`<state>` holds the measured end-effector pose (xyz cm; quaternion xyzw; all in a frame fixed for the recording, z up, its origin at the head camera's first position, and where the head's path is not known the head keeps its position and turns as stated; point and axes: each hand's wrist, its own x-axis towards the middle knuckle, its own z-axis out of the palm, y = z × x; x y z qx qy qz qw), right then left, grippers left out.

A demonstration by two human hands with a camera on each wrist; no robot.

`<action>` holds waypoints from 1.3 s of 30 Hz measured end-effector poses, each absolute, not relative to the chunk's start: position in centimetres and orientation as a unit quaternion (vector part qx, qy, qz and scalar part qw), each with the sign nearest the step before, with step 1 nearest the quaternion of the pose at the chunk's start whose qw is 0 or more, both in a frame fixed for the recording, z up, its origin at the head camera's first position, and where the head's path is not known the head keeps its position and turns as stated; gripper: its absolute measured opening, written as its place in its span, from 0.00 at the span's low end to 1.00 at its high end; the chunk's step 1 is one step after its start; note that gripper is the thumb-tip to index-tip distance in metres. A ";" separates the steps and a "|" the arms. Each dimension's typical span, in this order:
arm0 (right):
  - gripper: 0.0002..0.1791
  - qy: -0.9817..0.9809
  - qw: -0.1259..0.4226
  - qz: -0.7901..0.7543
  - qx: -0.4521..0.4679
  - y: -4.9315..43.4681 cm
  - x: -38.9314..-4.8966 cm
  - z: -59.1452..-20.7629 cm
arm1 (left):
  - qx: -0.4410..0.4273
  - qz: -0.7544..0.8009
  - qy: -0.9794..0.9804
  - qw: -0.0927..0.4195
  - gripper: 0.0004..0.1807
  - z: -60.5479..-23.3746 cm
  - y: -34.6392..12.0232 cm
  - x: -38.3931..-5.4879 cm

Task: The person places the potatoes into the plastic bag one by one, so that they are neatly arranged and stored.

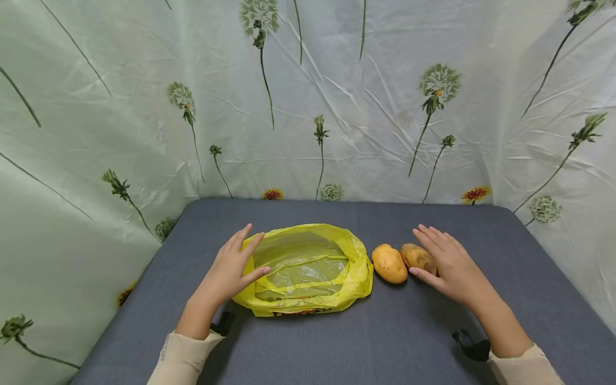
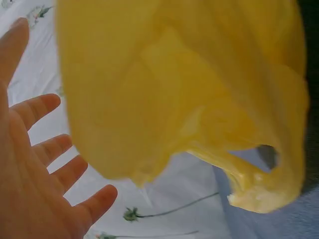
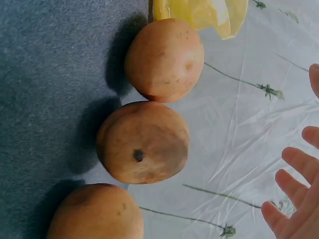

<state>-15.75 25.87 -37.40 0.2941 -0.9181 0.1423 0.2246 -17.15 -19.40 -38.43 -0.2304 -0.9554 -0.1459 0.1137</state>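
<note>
Apparently the work is at a ready stage, ahead of any hold: the thin yellow plastic bag [image 1: 308, 299] rests mid-worktop [image 1: 337, 347] with its mouth gaping upward, and potatoes lie just to its right. Nearest it is the smooth, pale-yellow oval potato [image 1: 390, 264]; next comes the browner, dark-spotted potato [image 1: 416, 258], partly covered by the right hand in the head view. The right wrist view adds a third rounded tan potato [image 3: 97, 214], cut off by the frame.

Lifting one from here would call for the right grip [image 1: 452, 267] to drop and curl round it; steadying the bag would take a light pinch of its rim by the left grip [image 1: 226, 275].

As for pose, both arms reach forward, angled inward. The left grip is spread beside the bag's left edge; contact cannot be told. The right grip hovers with straight fingers, thumb apart, holding nothing.
</note>
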 end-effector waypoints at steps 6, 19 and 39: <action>0.40 -0.917 0.232 0.161 0.282 26.6 -15.6 -38.1 | -0.208 -0.176 -0.957 0.102 0.39 -39.3 -20.1 -16.7; 0.37 -0.914 0.253 0.200 0.246 27.8 -14.8 -39.4 | -0.159 -0.233 -0.957 0.068 0.39 -41.0 -21.5 -16.4; 0.35 -0.929 0.208 0.277 0.134 31.3 -14.3 -42.5 | -0.109 -0.424 -0.897 0.063 0.29 -43.3 -22.4 -17.2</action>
